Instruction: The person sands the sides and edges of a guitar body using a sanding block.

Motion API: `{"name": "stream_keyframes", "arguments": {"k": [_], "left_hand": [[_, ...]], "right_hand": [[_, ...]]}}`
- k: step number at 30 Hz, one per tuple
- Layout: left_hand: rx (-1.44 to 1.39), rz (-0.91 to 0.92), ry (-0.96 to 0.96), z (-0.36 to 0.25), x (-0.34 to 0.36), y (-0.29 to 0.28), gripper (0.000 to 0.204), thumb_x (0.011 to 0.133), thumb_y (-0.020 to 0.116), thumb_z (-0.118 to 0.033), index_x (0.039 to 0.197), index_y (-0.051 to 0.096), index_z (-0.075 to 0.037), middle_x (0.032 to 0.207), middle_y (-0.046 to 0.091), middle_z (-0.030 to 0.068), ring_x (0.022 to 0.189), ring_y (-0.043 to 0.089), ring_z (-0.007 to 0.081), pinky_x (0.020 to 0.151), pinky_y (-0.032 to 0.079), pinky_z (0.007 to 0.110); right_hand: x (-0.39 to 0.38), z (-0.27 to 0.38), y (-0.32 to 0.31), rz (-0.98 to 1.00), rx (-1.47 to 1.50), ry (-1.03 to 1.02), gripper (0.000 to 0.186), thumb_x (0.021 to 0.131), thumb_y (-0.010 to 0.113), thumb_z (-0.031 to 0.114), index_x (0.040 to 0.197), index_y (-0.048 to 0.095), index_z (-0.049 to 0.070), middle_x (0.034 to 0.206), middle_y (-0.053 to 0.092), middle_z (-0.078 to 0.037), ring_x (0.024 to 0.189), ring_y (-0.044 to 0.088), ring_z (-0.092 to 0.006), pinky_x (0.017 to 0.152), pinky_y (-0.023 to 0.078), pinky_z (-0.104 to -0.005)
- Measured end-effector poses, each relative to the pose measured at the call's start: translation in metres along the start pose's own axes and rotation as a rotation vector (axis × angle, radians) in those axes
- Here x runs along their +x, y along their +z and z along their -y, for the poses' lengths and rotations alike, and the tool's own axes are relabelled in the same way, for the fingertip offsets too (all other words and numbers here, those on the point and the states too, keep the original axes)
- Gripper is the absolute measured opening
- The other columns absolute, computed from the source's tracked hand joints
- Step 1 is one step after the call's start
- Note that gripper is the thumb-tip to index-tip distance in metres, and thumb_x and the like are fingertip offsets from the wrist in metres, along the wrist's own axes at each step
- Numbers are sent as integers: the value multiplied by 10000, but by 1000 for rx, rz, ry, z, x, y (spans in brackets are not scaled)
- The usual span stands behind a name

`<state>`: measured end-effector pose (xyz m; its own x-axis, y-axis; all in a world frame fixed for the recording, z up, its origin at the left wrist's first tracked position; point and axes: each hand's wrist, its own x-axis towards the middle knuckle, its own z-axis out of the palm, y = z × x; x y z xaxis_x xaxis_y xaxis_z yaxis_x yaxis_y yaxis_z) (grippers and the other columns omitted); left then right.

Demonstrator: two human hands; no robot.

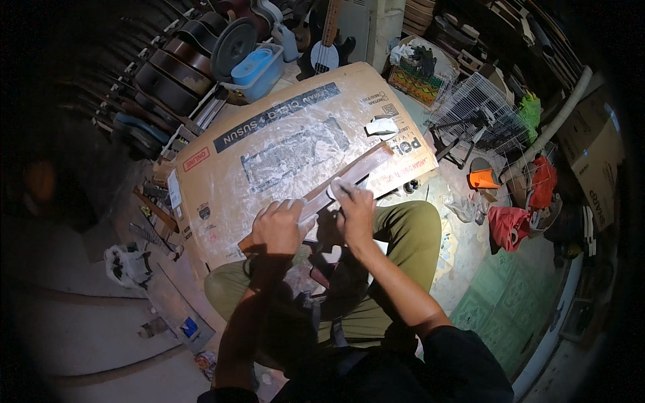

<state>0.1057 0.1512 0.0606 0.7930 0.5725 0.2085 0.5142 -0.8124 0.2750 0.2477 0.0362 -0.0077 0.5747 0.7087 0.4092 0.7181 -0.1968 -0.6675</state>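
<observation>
A long, narrow brown wooden piece [363, 165] lies slantwise over my lap and the cardboard, its far end up to the right. My left hand [277, 227] is wrapped round its lower part, knuckles up. Beside that hand a pale edge [308, 224] shows, too small to name. Further along the wood, my right hand [355, 209] is closed on a small whitish piece [333, 189], pressed against the wood; it may be folded sandpaper. Past the wood's far end, a crumpled white piece [381, 126] rests on the cardboard [222, 164], which is streaked with pale dust.
Several guitar bodies [171, 70] stand in a row at the far left, near a clear tub [269, 77] with a blue container. A wire cage [484, 111], an orange cup-like thing [482, 178] and a red cloth [508, 227] lie to the right. Loose tools [151, 228] lie left.
</observation>
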Motion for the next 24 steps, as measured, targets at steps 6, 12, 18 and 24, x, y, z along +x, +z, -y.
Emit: {"name": "stream_keyframes", "arguments": {"k": [6,12,18,24], "left_hand": [[-1,-69,34,-3,-3,4,367,692,842,-282,977,689,-107,872,699,79,859,665,288,731,529,413],[25,0,-34,-6,-3,-3,371,670,859,-280,957,690,-118,873,703,84,858,669,287,735,530,413],[18,-28,-73,-7,-2,-10,389,652,871,-276,962,706,-108,869,696,95,864,676,314,758,532,419],[10,-30,-101,-5,0,-11,389,660,871,-305,938,701,-93,878,700,101,868,678,317,758,532,430]], "right_hand": [[0,-4,3,-9,80,-2,572,687,587,-97,1222,687,76,1206,621,-149,1072,537,-362,930,422,-434],[-11,9,5,33,281,55,593,701,552,-125,1247,675,72,1243,601,-193,1100,537,-386,978,428,-435],[-22,27,4,20,251,-38,567,699,556,-130,1215,686,68,1233,622,-156,1045,545,-386,958,440,-439],[-21,21,11,19,263,-44,553,683,583,-104,1200,693,57,1222,638,-138,1083,550,-364,943,438,-426]]}}
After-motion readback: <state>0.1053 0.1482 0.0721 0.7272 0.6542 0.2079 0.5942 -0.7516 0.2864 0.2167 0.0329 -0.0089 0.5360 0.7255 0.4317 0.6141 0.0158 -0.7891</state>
